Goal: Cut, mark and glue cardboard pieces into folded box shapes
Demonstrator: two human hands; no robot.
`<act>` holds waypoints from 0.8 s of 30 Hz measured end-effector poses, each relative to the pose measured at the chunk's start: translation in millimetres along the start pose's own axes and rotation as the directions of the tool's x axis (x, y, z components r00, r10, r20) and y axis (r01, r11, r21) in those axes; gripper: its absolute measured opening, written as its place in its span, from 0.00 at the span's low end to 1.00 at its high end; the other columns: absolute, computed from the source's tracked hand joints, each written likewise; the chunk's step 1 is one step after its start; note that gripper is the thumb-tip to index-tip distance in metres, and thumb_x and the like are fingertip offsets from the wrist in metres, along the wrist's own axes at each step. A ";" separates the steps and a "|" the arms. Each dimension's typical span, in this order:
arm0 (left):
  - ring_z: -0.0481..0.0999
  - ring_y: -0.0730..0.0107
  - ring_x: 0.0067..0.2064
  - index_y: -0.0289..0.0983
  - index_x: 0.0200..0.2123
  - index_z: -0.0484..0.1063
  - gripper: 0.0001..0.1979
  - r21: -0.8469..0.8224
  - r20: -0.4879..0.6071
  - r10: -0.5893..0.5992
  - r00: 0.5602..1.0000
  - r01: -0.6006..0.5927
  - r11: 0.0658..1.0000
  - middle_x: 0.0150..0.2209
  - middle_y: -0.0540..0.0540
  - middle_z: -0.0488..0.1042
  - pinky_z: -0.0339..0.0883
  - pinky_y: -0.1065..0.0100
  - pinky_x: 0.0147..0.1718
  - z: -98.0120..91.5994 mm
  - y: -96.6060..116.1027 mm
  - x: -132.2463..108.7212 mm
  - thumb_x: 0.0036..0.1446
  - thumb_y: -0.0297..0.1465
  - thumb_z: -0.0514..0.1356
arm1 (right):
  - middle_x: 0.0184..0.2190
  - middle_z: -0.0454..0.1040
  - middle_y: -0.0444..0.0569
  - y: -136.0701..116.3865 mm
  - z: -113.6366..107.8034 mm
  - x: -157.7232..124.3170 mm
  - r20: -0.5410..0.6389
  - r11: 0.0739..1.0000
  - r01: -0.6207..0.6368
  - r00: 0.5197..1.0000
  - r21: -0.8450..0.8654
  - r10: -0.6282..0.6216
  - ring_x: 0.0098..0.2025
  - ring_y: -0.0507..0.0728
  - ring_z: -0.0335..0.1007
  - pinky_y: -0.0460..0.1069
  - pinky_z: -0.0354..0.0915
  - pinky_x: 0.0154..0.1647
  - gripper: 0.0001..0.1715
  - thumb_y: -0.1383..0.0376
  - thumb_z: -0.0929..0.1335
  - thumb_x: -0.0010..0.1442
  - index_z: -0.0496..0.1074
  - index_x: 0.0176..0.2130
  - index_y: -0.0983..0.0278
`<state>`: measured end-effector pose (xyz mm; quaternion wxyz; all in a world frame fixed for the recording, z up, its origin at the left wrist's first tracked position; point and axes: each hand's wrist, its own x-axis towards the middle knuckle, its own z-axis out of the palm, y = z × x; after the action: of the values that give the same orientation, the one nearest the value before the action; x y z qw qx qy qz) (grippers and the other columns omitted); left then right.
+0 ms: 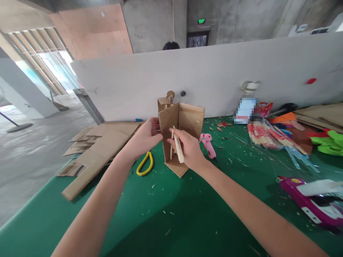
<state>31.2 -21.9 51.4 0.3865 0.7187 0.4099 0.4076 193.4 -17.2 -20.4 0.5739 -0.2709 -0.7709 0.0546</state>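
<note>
Cardboard structure (187, 121) stands upright on the green tabletop (187, 214), mid-centre. Left hand (146, 137): grip clenched on its left wall. Right hand (189, 148): grip pinching a wooden stick (178, 148), laid against the front wall. Step in hand, as judged: positioning the stick on the wall. Further handling calls for a steady left hold. Pink glue gun (208, 144) lies just right, yellow loop (145, 164) left, flat cardboard sheets (102, 146) beyond. Nothing obstructs.

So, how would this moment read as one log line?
left hand: holds cardboard model | right hand: holds wooden stick against it | nearby: pink glue gun on green table
</note>
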 end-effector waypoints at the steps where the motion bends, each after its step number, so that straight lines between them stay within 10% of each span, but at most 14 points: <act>1: 0.75 0.63 0.46 0.34 0.51 0.62 0.25 -0.023 0.045 0.009 0.999 -0.008 1.000 0.48 0.39 0.73 0.70 0.60 0.45 -0.8 -1.4 -1.8 0.48 0.21 0.57 | 0.39 0.74 0.51 1.1 2.1 -0.7 0.004 0.999 -0.040 0.999 0.018 0.040 0.39 0.57 0.73 0.52 0.72 0.38 0.15 0.63 0.65 0.63 0.67 0.51 0.62; 6: 0.73 0.63 0.49 0.36 0.51 0.63 0.24 0.085 0.164 0.054 0.985 -0.069 0.994 0.52 0.41 0.70 0.68 0.61 0.49 3.7 -13.6 -8.6 0.47 0.21 0.58 | 0.36 0.74 0.47 3.2 7.6 0.8 0.011 0.978 -0.196 0.981 0.069 0.196 0.32 0.55 0.72 0.51 0.72 0.32 0.14 0.60 0.68 0.60 0.68 0.46 0.59; 14: 0.77 0.60 0.42 0.34 0.40 0.68 0.13 0.276 -0.037 0.009 0.999 0.002 0.961 0.40 0.41 0.77 0.71 0.60 0.42 25.2 -47.3 -8.3 0.49 0.29 0.60 | 0.31 0.76 0.45 3.1 11.1 2.5 -0.030 0.948 -0.286 0.956 0.140 0.293 0.32 0.55 0.75 0.49 0.70 0.32 0.13 0.62 0.69 0.57 0.67 0.43 0.59; 24: 0.78 0.59 0.40 0.34 0.39 0.70 0.09 0.502 -0.066 -0.041 0.997 0.069 0.862 0.40 0.43 0.79 0.69 0.65 0.39 30.4 -39.8 -9.3 0.52 0.25 0.58 | 0.30 0.75 0.44 -0.1 11.3 2.5 -0.029 0.942 -0.283 0.956 0.180 0.293 0.30 0.54 0.76 0.48 0.71 0.29 0.09 0.62 0.67 0.60 0.67 0.42 0.58</act>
<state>44.6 -22.5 2.3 0.1859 0.7716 0.5324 0.2942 182.6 -13.5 -22.0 0.6023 -0.3308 -0.6991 0.1976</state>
